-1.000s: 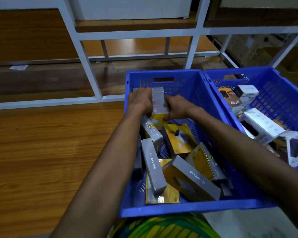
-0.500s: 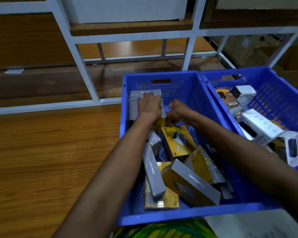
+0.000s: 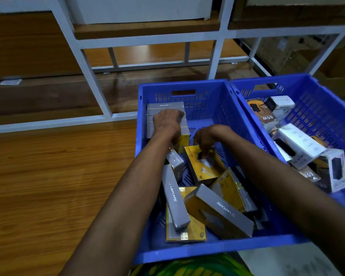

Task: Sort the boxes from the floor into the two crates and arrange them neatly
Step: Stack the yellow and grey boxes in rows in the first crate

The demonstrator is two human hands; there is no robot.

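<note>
far in crate [image 3: 207, 100], left fingers [image 3: 179, 114] hold grey stack [image 3: 164, 106], right fingers [image 3: 204, 148] pinch yellow box [image 3: 206, 169], lengthwise away

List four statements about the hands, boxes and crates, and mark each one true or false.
1. The left hand and right hand are both inside the left crate. True.
2. The left hand rests on a stack of grey boxes in the far left corner. True.
3. The right crate is empty. False: it holds several boxes, including a white box.
4. The right hand lifts a white box high. False: its fingers reach down to a yellow box.
</note>
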